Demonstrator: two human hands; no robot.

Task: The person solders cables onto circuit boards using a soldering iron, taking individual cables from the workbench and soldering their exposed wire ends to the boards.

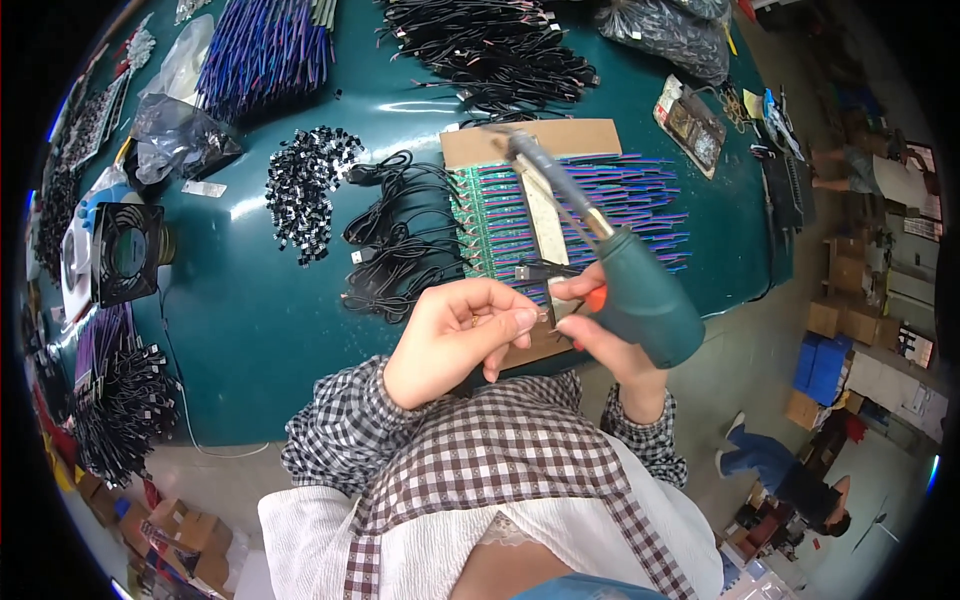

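My right hand (625,355) is wrapped round a green soldering gun (650,300) with a red trigger; its grey barrel slants up to the left over the work. My left hand (450,335) is closed in a pinch just left of it, and the thin wire end (542,316) shows at its fingertips. Thumb and forefinger of my right hand come close to that same wire. Beyond the hands lies a row of green circuit boards (478,215) on a brown board (535,140). Blue and pink wires (625,200) run off to their right, black USB cables (390,240) to their left.
Small black connectors (305,190) are heaped at left, near a black fan (130,253). Bundles of blue-purple wires (265,55) and black cables (490,50) lie at the back. A stained tray (690,125) sits at right. Another person (790,480) is in the aisle, lower right.
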